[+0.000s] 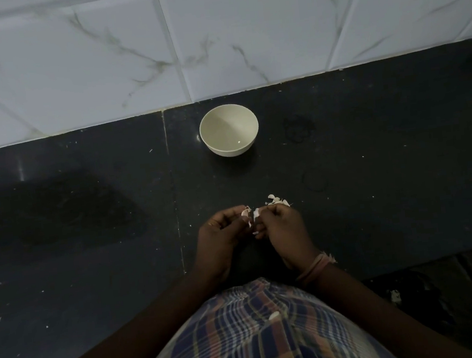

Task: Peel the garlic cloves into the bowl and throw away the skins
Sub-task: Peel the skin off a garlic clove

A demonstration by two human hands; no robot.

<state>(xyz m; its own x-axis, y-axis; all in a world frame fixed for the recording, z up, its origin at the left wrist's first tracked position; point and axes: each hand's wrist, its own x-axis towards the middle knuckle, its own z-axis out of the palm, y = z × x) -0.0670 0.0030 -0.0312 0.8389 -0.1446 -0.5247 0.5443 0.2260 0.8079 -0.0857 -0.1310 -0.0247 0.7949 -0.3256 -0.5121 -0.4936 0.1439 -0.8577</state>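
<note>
Both hands are held close together above the near part of the dark desk (373,164), in front of the person's checked shirt (245,338). The left hand (220,238) has its fingers curled and pinches a garlic clove (245,212) at the fingertips. The right hand (281,229) is likewise curled, pinching a pale strip of skin (256,214) that hangs between the two hands. The clove and the strip are touching or very nearly so; the exact join cannot be told. A small pile of loose skins (276,200) lies on the desk just beyond the right hand's knuckles. A cream bowl (229,134) stands upright farther back on the desk, near the tiled wall (214,35) and well apart from the hands; one small pale speck shows on its inner wall, too small to identify. A thread band (317,268) circles the right wrist. A single pale scrap (273,316) rests on the shirt front.
</note>
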